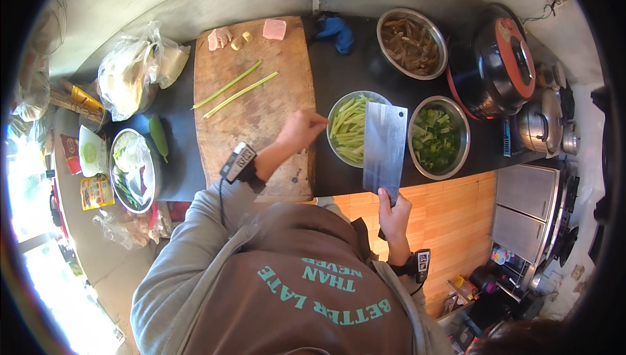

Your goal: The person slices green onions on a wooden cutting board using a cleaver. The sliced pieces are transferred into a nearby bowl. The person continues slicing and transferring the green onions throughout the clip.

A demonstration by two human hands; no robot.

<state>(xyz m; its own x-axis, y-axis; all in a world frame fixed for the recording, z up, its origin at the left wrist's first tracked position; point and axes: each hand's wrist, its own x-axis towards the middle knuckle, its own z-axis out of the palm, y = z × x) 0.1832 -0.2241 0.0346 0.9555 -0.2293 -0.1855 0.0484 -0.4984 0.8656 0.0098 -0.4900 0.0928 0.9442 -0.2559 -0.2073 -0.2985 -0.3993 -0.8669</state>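
My right hand (395, 213) grips the handle of a Chinese cleaver (385, 147), its blade raised over the right side of a metal bowl of cut celery pieces (346, 127). At that bowl's left rim is my left hand (303, 130), thumb and fingertips pinched together; whether something small is between them I cannot tell. Two long green stalks (242, 95) lie on the wooden cutting board (254, 144). Along the board's far edge are a pink piece of meat (275, 29), a smaller piece of sliced meat (220, 38) and some yellowish pieces, perhaps ginger (241, 41).
Right of the celery stand a bowl of chopped greens in water (440, 137), a bowl of shrimp-like food (412, 43) and a black-and-red electric cooker (494, 61). A cucumber (158, 138), a vegetable bowl (156, 179) and plastic bags (129, 74) lie left. A blue cloth-like item (337, 34) lies behind.
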